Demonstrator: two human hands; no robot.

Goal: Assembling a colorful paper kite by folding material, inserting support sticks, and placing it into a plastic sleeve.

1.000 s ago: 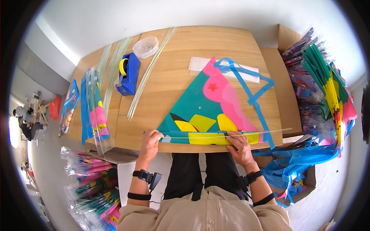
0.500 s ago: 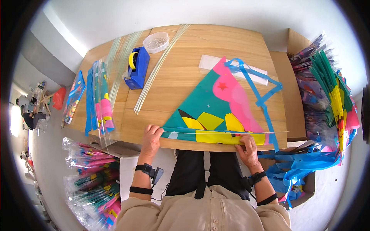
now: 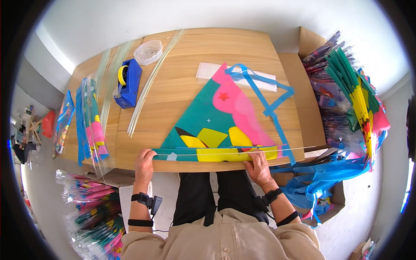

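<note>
A triangular kite (image 3: pixel 197 115) in green, pink and yellow plastic film lies on the wooden table, its long edge toward me. Along that edge runs a thin white rod (image 3: pixel 299 148), which sticks out past the kite's right corner. My left hand (image 3: pixel 144 167) is closed on the kite's left corner, where the rod's end is hidden by the fingers. Farther right, my right hand (image 3: pixel 259 169) pinches the near yellow edge, with fingers over the rod and thumb below. A blue ribbon (image 3: pixel 277 104) lies in loops beside the kite's right side.
A blue tape dispenser (image 3: pixel 128 89), a clear tub of small pieces (image 3: pixel 148 53) and loose thin rods (image 3: pixel 151 84) lie on the left. Bagged kites (image 3: pixel 92 125) rest at the left end. White sheets (image 3: pixel 208 70) touch the kite's tip. Right, a cardboard box (image 3: pixel 288 82) adjoins the table.
The view has shifted, so the table and everything on it appears farther left. Both hands stay on the kite's near edge, the left at its corner, the right toward the other end.
</note>
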